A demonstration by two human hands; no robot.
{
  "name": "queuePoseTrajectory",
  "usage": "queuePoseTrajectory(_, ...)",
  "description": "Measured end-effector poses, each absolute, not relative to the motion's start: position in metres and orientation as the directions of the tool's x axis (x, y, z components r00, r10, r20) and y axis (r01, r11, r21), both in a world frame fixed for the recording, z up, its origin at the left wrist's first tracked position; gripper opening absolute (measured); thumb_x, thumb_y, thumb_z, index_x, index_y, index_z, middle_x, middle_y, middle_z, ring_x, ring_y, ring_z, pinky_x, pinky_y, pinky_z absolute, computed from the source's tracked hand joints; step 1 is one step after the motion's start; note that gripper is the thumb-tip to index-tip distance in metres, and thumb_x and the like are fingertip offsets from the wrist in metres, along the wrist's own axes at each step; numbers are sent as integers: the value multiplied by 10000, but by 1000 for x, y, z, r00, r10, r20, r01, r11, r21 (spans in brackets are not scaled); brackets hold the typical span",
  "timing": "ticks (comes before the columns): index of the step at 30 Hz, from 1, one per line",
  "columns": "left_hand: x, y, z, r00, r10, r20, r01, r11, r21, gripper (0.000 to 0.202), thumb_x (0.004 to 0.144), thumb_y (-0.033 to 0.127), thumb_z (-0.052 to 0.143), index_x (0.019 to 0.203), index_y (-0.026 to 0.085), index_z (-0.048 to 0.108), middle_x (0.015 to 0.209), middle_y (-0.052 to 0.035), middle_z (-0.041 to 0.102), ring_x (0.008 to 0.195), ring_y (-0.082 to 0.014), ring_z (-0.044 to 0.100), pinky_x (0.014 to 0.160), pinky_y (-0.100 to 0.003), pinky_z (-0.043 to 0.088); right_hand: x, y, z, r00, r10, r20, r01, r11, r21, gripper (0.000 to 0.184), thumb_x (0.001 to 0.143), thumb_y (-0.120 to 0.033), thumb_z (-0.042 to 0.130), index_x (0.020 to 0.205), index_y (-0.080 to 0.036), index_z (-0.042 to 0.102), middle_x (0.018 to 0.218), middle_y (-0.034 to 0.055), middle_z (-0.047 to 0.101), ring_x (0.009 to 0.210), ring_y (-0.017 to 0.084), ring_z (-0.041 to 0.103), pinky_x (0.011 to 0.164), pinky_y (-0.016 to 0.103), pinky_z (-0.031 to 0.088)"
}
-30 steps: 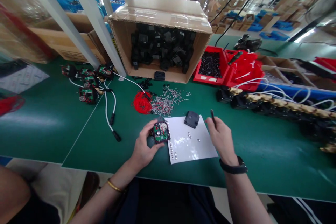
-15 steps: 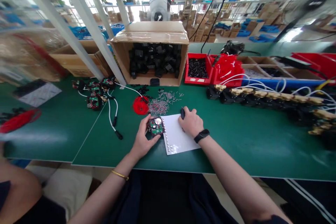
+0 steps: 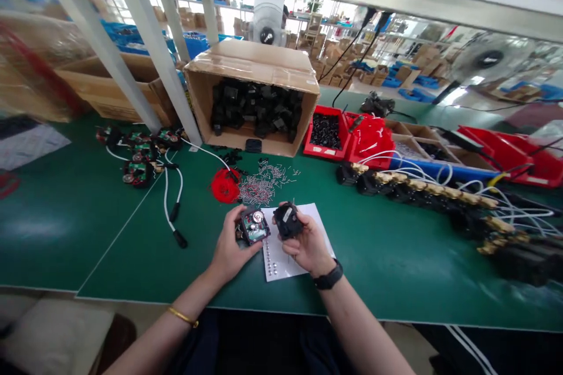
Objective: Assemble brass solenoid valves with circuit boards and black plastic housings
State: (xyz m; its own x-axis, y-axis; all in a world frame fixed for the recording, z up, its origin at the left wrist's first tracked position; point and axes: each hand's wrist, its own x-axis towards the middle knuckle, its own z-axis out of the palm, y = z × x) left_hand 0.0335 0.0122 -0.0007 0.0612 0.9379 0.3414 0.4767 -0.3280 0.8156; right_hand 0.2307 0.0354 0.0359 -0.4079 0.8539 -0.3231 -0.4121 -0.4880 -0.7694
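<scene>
My left hand (image 3: pixel 231 240) grips a small open black housing with a green circuit board (image 3: pixel 255 227) in it; a round silver part shows on the board. Close beside it, my right hand (image 3: pixel 310 243) holds a black plastic cover (image 3: pixel 288 221), tilted up with its face toward me. Under both lies a white sheet (image 3: pixel 285 261) with rows of small silver round pieces along its left edge. Just beyond the sheet, many loose small screws or pins (image 3: pixel 259 187) are scattered next to a red coil or bundle (image 3: pixel 226 185).
A cardboard box (image 3: pixel 253 58) on its side holds black housings. Red bins (image 3: pixel 328 152) stand to its right. Several black units with brass fittings (image 3: pixel 396 187) and white cables line the right side. Opened units (image 3: pixel 138 173) with cables lie left, near a metal post (image 3: pixel 149 29).
My right hand has lifted off the sheet and turned over, now showing the black cover next to the housing. My left hand keeps its hold. The camera view has shifted.
</scene>
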Motion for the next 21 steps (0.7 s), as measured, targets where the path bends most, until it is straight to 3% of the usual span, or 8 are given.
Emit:
queuePoseTrajectory(2,38,14,4,23,957,289,511,-260,820,643,701,263,701,1251,208,373,1281,-119,423,1217,-276,429,1029,-468,363,223,35,31,-451,827,-336,-563,-555,-613,391,744,-425,560,1099,-285,474,927,22,639,365,30,220,342,154,123)
queuePoseTrajectory(4,42,15,7,-9,960,280,545,-230,806,583,690,274,708,1201,210,435,1315,-116,381,1262,-288,377,1057,-473,327,220,37,28,-438,828,-349,-604,-559,-568,376,743,-386,596,1082,-279,474,982,30,651,350,16,219,333,150,117)
queuePoseTrajectory(9,53,15,6,-169,957,235,487,-126,864,686,671,243,720,1251,201,356,1288,-114,425,1235,-274,419,1044,-476,343,220,45,25,-389,845,-366,-571,-533,-625,353,777,-366,594,1096,-282,467,1057,46,648,331,-3,216,319,142,133)
queuePoseTrajectory(12,57,16,3,-217,958,190,475,-67,877,652,652,243,734,1211,209,400,1269,-102,460,1206,-275,450,1025,-473,361,220,46,24,-371,852,-370,-528,-521,-671,344,796,-371,585,1109,-282,474,1057,47,642,333,-7,219,316,134,133)
queuePoseTrajectory(16,57,16,5,-185,979,85,459,10,888,687,637,243,750,1224,223,393,1201,-81,535,1110,-256,524,949,-439,426,219,47,22,-359,855,-373,-502,-515,-695,350,797,-360,588,1121,-279,484,988,24,636,334,-10,217,314,129,137)
queuePoseTrajectory(21,56,16,21,-17,985,171,641,-121,758,630,640,263,745,1186,210,435,1078,-76,581,1008,-271,531,871,-430,442,221,47,19,-355,874,-332,-444,-470,-762,324,812,-373,570,1112,-277,498,873,-16,595,344,-8,191,312,130,142)
